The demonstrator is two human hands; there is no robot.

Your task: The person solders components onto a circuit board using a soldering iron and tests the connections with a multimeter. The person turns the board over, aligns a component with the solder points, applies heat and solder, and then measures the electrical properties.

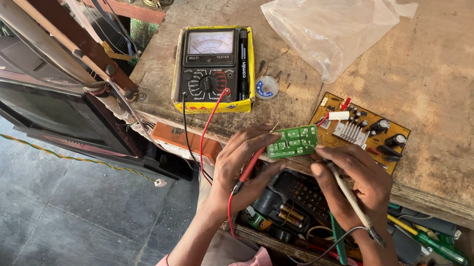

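My left hand (pixel 240 164) grips a small green circuit board (pixel 292 141) by its left edge and also holds a red test probe (pixel 249 166) along the palm. My right hand (pixel 357 182) pinches a pale probe (pixel 353 202) like a pen, with its tip at the green board's right edge. Red and black leads (pixel 206 129) run from an analog multimeter (pixel 215 69) in a yellow case on the wooden bench (pixel 450 88). A larger tan circuit board (pixel 362 133) with a heat sink lies just behind the green one.
A clear plastic bag (pixel 331 20) and a small solder reel (pixel 267 87) lie on the bench. An open drawer (pixel 358 228) under my hands holds screwdrivers, batteries and parts. An old television (pixel 39 107) stands on the tiled floor at the left.
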